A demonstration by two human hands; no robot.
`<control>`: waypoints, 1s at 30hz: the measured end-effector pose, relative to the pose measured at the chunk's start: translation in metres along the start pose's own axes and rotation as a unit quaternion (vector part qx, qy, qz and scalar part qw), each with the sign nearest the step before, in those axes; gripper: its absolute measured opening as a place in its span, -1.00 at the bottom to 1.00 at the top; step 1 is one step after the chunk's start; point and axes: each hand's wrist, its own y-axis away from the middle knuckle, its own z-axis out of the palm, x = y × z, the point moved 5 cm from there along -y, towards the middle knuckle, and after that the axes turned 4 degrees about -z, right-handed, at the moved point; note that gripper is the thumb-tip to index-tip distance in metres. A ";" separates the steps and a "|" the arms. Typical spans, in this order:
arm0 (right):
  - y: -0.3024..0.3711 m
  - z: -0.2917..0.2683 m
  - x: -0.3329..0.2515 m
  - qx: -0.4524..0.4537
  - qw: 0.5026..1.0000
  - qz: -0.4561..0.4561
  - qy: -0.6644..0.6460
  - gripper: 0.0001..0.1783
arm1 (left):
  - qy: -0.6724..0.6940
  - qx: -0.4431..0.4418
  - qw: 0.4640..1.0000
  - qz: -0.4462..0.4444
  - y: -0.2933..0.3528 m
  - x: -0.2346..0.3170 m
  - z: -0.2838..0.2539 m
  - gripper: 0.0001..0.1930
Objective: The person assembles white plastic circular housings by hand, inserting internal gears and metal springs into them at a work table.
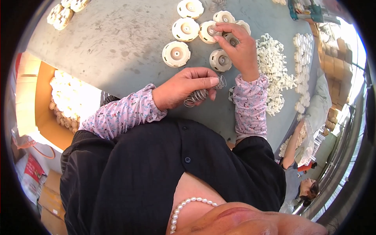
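Several metal coil springs (pixel 196 97) are bunched in my left hand (pixel 188 84), its fingers curled round them. One spring sticks up between the thumb and forefinger. Farther off, my right hand (pixel 239 45) pinches another coil spring (pixel 212 30) over a round cream plastic part (pixel 205 33); whether the spring touches its bottom I cannot tell. Similar round parts stand around it, among them one at the left (pixel 176 54) and one just below my right hand (pixel 220 60), which has a spring in its centre. My right hand partly hides some parts behind it.
Right of my right forearm lies a heap of small white plastic pieces (pixel 274 74), with rows of stacked cream parts (pixel 301 58) beyond. Loose springs (pixel 217 5) lie at the far edge. A cardboard box (pixel 47 109) of cream parts stands at left. Another person (pixel 291 176) works at right.
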 end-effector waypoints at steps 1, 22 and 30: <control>0.000 -0.002 -0.002 0.004 1.000 -0.010 0.002 -0.77 | 0.004 0.002 1.000 0.004 0.000 0.000 0.001 -0.75; 0.055 -0.021 -0.061 -0.087 0.877 -0.032 -0.471 -0.68 | -0.011 -0.129 0.989 -0.067 0.007 0.002 0.010 -0.28; 0.048 -0.049 -0.045 0.063 0.912 -0.021 -0.404 -0.70 | -0.037 -0.054 0.998 -0.001 0.009 0.009 0.010 -0.45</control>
